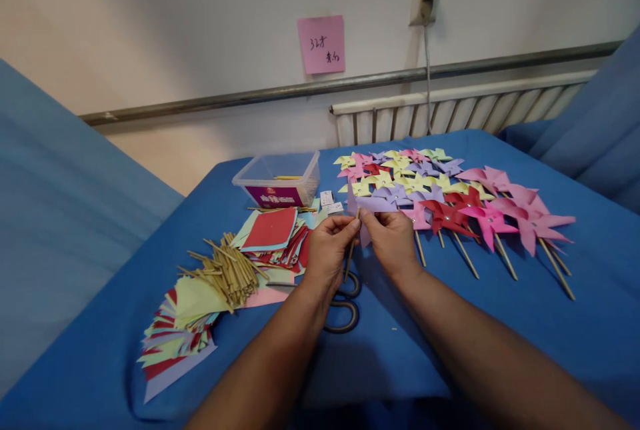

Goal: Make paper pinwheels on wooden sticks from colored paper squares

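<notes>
My left hand [327, 247] is closed around a thin wooden stick [349, 262], which points down from the fingers. Close beside it, my right hand [393, 240] pinches a purple paper pinwheel [364, 203] at the top of the stick. Its centre is hidden behind my fingers and thumbs. Under my left wrist lie scissors [345, 329] with dark handles, the blades pointing left. Several finished pinwheels [453, 217] in pink, red, yellow and purple lie to the right of my hands, their sticks toward me.
A bundle of sticks [233, 277] lies at left, between coloured paper squares [270, 229] and a fanned paper stack [173, 343]. Behind them stand a clear plastic box [287, 167] and small white boxes [330, 203]. A blue cloth [575, 363] covers the table; blue curtains [65, 217] hang beside it.
</notes>
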{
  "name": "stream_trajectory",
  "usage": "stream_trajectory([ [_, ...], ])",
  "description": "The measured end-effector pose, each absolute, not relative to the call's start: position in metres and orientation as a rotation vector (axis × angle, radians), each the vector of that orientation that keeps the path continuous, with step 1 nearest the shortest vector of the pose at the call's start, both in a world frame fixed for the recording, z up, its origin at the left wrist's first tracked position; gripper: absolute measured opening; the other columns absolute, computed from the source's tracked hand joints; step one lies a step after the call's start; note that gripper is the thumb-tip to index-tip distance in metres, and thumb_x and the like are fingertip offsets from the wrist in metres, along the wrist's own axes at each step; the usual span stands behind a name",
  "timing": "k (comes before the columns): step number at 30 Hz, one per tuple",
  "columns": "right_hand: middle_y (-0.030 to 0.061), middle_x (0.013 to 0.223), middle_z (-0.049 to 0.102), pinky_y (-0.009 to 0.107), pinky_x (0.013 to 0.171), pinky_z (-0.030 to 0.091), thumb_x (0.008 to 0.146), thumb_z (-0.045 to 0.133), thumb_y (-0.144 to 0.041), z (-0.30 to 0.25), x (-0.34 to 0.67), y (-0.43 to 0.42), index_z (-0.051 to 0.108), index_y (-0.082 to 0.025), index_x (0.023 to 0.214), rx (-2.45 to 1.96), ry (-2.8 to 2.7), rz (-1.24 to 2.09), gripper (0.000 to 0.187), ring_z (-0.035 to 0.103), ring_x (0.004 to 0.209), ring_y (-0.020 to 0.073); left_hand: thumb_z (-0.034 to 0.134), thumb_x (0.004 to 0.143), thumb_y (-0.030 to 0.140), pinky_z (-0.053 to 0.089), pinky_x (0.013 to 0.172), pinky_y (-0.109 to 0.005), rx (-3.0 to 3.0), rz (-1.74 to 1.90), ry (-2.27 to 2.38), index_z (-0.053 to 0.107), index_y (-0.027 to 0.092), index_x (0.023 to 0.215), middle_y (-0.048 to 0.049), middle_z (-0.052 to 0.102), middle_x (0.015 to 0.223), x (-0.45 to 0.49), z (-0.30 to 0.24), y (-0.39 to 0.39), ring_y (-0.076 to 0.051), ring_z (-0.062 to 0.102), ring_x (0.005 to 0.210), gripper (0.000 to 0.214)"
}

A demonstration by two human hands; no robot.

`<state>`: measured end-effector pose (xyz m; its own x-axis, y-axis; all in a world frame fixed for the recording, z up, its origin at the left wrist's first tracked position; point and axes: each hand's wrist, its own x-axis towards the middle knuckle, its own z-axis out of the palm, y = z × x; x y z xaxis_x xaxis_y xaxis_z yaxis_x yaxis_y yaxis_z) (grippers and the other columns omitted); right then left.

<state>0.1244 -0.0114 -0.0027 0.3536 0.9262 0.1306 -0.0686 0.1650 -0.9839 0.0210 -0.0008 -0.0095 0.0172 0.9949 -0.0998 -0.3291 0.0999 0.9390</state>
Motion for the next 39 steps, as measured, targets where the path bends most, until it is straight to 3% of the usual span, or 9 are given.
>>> stream_trajectory([
  [6,0.0042,0.074,0.074,0.028,0.067,0.05,0.075,0.068,-0.04,-0.009,0.126,-0.007,0.074,-0.015,0.076,-1.101,-0.93,0.91,0.025,0.066,0.073,0.0187,0.087,0.055,0.032,0.046,0.053,-0.021,0.899,1.256,1.036,0.066,0.013,0.072,0.0011,0.062,0.061,0.021,-0.008,-0.002,-0.009,0.056,0.052,0.033],
  [21,0.0043,0.068,0.071,0.028,0.061,0.048,0.068,0.074,-0.043,-0.012,0.128,-0.004,0.074,-0.013,0.074,-1.087,-0.831,1.048,0.031,0.064,0.067,0.0186,0.084,0.059,0.03,0.042,0.046,-0.02,1.083,1.369,1.13,0.063,0.015,0.072,0.0027,0.059,0.061,0.022,-0.008,-0.004,-0.009,0.051,0.05,0.029],
  [28,0.0072,0.078,0.074,0.03,0.066,0.053,0.071,0.074,-0.045,-0.016,0.127,-0.006,0.074,-0.014,0.087,-0.905,-0.753,1.204,0.035,0.068,0.074,0.021,0.082,0.063,0.031,0.041,0.047,-0.021,1.079,1.418,1.141,0.067,0.016,0.073,0.0013,0.062,0.064,0.018,-0.004,-0.004,-0.009,0.051,0.05,0.024],
  [34,0.0099,0.091,0.075,0.031,0.065,0.053,0.078,0.064,-0.047,-0.01,0.127,-0.011,0.073,-0.015,0.092,-0.78,-0.829,1.313,0.036,0.068,0.076,0.0217,0.081,0.065,0.032,0.042,0.053,-0.021,1.101,1.469,1.175,0.071,0.016,0.075,0.0001,0.066,0.067,0.012,-0.005,0.0,-0.01,0.054,0.055,0.022],
  [39,0.0054,0.085,0.073,0.03,0.067,0.051,0.078,0.063,-0.036,-0.019,0.13,-0.009,0.075,-0.018,0.093,-0.765,-0.949,1.246,0.026,0.064,0.076,0.0196,0.079,0.067,0.031,0.045,0.061,-0.022,1.099,1.531,1.157,0.072,0.016,0.079,-0.0009,0.068,0.072,0.011,-0.006,0.001,-0.011,0.058,0.062,0.02],
])
